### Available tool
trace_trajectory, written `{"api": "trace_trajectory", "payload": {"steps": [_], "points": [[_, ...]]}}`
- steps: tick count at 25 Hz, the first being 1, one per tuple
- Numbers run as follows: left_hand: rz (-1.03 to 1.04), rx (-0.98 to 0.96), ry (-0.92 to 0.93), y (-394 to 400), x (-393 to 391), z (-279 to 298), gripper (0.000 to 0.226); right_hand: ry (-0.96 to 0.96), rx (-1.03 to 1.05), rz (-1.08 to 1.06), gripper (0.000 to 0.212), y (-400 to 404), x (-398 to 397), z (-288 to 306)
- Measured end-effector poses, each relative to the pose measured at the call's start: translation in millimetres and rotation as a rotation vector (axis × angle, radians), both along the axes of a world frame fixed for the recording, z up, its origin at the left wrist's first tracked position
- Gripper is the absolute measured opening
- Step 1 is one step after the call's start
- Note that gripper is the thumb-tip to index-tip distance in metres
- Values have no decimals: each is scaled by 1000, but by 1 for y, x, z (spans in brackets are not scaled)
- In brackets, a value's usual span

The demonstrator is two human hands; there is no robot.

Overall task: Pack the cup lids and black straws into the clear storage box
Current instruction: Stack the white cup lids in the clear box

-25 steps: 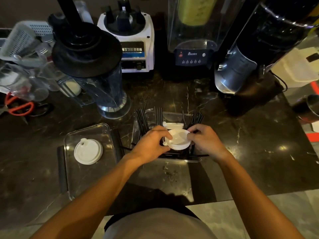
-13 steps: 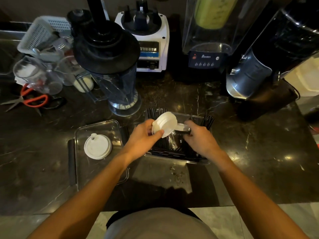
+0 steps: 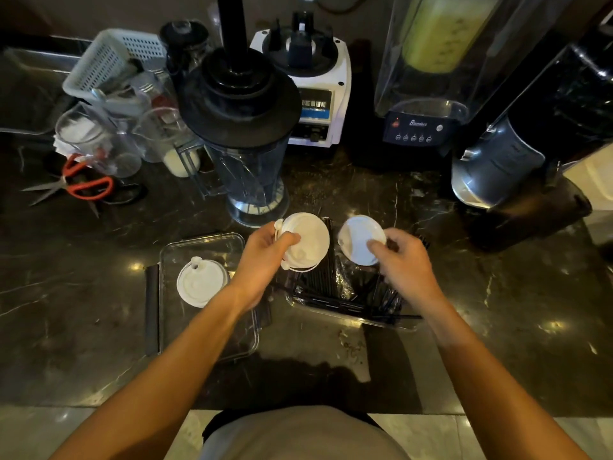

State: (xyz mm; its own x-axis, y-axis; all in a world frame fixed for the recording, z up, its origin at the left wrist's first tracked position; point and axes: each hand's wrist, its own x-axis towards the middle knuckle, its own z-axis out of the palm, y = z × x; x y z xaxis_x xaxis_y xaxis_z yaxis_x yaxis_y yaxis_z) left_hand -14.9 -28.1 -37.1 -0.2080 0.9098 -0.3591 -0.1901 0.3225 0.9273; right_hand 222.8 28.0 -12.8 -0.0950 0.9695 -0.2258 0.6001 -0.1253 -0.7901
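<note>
Head view: left hand (image 3: 262,257) pinches a round white plastic lid (image 3: 306,242); right hand (image 3: 403,260) pinches another lid (image 3: 358,237), both above the clear storage box (image 3: 348,313) of thin black straws (image 3: 320,277) on the glossy dark marble table (image 3: 497,293).

A drinks-shop counter: several blenders (image 3: 421,127) and measuring cups (image 3: 99,141) crowd dark marble (image 3: 530,310).

The dark blender base (image 3: 418,127) reads "Blenders" on its panel.
</note>
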Motion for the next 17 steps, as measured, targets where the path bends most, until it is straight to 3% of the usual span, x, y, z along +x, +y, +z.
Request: {"api": "trace_trajectory", "payload": {"steps": [2,4,10,17], "points": [[27,-13,-89,0,-4,2,31,216,-81,-80,14,-2,-4,10],[34,-16,-116,-1,-10,2,24,354,-101,-124,16,-3,-8,15],[87,-26,-108,-18,-32,8,21,640,-272,-99,14,-9,-37,30],[113,-1,-284,-52,-68,11,35,663,-485,-4,16,-39,-112,27]]}}
